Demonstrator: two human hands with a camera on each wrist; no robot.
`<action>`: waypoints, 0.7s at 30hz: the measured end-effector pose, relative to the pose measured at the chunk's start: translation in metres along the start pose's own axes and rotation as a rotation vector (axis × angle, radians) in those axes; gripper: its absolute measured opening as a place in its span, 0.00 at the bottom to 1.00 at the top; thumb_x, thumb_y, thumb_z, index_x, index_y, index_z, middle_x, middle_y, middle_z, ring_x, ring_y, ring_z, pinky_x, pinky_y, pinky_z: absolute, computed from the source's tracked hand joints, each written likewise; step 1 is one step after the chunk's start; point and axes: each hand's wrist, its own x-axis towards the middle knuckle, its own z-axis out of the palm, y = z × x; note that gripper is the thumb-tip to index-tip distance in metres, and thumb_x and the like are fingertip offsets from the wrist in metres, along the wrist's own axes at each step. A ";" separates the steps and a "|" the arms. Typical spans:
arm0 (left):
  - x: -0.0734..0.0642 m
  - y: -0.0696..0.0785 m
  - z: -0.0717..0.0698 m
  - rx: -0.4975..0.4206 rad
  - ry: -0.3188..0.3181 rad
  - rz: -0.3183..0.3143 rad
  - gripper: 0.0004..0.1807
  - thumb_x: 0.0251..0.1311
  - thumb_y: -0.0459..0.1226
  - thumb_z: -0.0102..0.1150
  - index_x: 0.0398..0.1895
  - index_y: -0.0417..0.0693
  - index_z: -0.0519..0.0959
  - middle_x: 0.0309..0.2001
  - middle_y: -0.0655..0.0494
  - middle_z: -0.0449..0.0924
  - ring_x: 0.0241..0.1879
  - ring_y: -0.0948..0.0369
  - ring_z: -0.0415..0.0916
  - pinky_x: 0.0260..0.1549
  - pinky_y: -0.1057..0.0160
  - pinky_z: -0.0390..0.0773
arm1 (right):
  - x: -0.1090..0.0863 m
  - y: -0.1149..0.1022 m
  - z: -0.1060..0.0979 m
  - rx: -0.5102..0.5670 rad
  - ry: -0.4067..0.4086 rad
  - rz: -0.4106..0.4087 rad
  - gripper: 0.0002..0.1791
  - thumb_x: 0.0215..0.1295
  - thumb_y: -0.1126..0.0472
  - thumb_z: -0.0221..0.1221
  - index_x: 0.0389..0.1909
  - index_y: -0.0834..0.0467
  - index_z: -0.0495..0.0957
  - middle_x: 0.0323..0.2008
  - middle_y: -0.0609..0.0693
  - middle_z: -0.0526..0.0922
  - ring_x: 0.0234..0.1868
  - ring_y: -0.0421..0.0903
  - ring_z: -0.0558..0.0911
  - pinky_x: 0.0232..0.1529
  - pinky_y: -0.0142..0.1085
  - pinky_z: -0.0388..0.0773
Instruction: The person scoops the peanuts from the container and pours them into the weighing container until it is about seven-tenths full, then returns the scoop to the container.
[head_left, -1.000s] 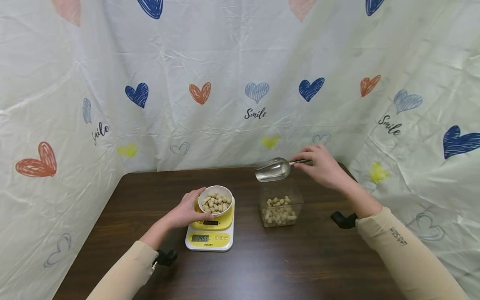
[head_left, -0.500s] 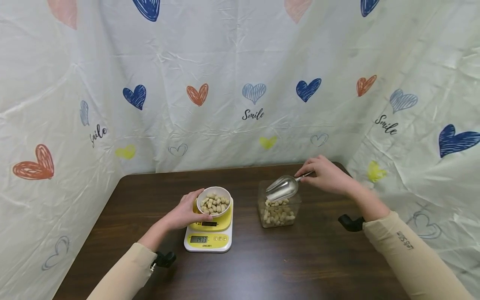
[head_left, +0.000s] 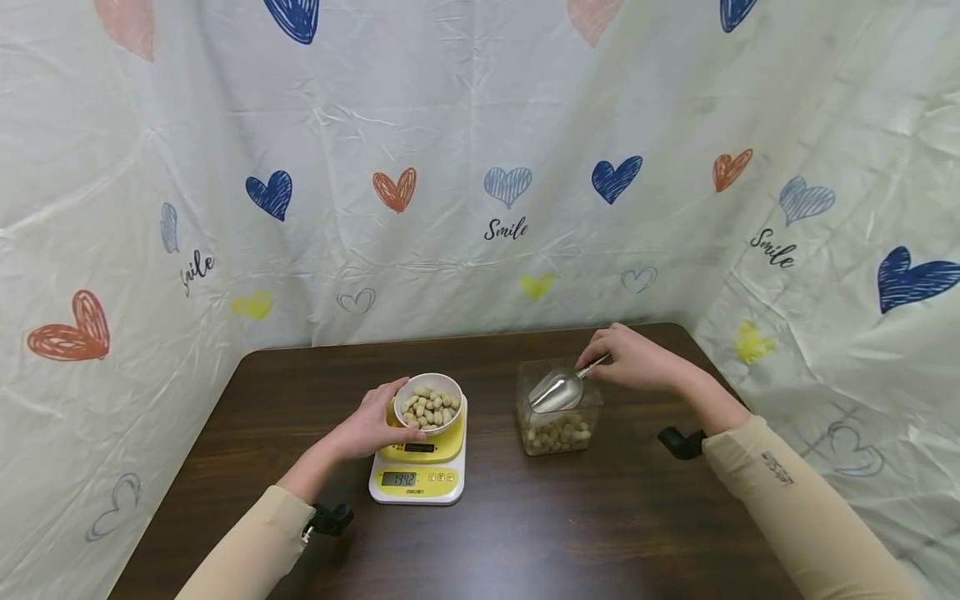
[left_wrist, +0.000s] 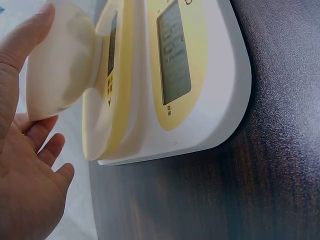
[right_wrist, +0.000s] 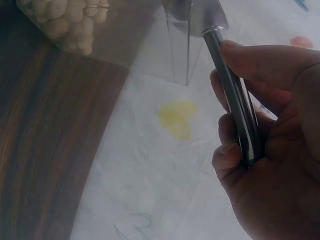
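Observation:
My left hand (head_left: 372,423) grips a white bowl (head_left: 431,379) by its sides, thumb on the near side, fingers around the far side. Peanuts in their shells (head_left: 429,410) lie inside it. Under the bowl is a yellow and white kitchen scale (head_left: 417,492) with lit digits on its display. My right hand (head_left: 636,358) holds a metal scoop (head_left: 557,392) by its handle (right_wrist: 232,95), fingers curled round it. The scoop tilts down to the left into a clear square container (head_left: 594,404), its front edge close over the peanuts (head_left: 558,435) there.
Everything stands on a dark brown wooden table (head_left: 525,533). A white curtain (head_left: 450,283) printed with hearts hangs behind the table's back edge and along both sides. A black wrist mount (head_left: 330,518) sticks out from the left sleeve, another (head_left: 681,443) from the right.
My right hand has lowered the scoop from above the container down into it, tilting it forward. My left hand stays on the bowl. The scale's digits have changed.

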 end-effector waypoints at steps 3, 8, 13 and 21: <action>0.000 0.000 0.000 -0.001 -0.001 -0.007 0.62 0.49 0.60 0.77 0.81 0.44 0.54 0.73 0.43 0.60 0.72 0.46 0.54 0.64 0.36 0.62 | 0.004 0.002 0.004 0.002 -0.021 -0.006 0.08 0.67 0.61 0.67 0.45 0.48 0.89 0.44 0.41 0.83 0.45 0.47 0.71 0.46 0.45 0.69; 0.000 0.000 0.000 -0.005 -0.002 -0.009 0.62 0.49 0.60 0.76 0.81 0.45 0.54 0.73 0.43 0.60 0.71 0.46 0.54 0.64 0.36 0.63 | 0.009 0.008 0.011 0.014 -0.032 0.013 0.08 0.66 0.63 0.67 0.43 0.48 0.88 0.43 0.42 0.82 0.47 0.46 0.73 0.50 0.48 0.69; 0.000 -0.001 0.001 -0.005 -0.001 -0.006 0.62 0.49 0.60 0.76 0.81 0.46 0.54 0.73 0.43 0.60 0.72 0.46 0.54 0.64 0.36 0.63 | 0.011 0.010 0.016 0.075 -0.009 0.055 0.07 0.65 0.64 0.68 0.40 0.51 0.82 0.43 0.46 0.78 0.49 0.49 0.76 0.51 0.49 0.72; -0.001 0.000 0.002 -0.023 -0.003 0.001 0.63 0.48 0.60 0.77 0.82 0.47 0.52 0.75 0.43 0.58 0.73 0.45 0.51 0.65 0.35 0.60 | 0.008 0.008 0.020 0.053 0.073 0.089 0.09 0.65 0.58 0.70 0.44 0.51 0.84 0.46 0.45 0.80 0.56 0.52 0.68 0.53 0.51 0.68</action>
